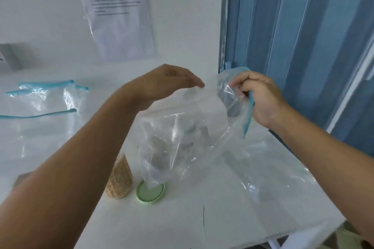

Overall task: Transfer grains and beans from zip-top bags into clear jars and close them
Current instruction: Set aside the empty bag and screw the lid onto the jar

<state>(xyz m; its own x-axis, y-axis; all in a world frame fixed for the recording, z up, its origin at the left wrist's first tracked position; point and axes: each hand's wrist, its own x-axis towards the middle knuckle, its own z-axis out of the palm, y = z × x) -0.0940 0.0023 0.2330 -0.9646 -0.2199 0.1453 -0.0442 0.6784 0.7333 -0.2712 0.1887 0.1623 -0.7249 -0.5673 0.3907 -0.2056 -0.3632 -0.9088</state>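
I hold a clear zip-top bag (188, 133) with a blue zip strip up over the white table. My right hand (261, 97) grips its blue-edged mouth at the upper right. My left hand (166, 85) is at the bag's upper left edge with fingers stretched out, fingertips at the plastic. The bag looks empty and hangs down to a green jar lid (150, 192) lying flat on the table. Left of the lid stands a clear jar (119, 178) filled with pale tan grain, partly behind my left forearm.
Several empty zip-top bags (44, 103) with blue strips lie flat at the table's left. A sleeved printed sheet (117, 10) hangs on the white wall. A blue folding partition (303, 36) stands at the right. The table's front edge (222, 244) runs low in view.
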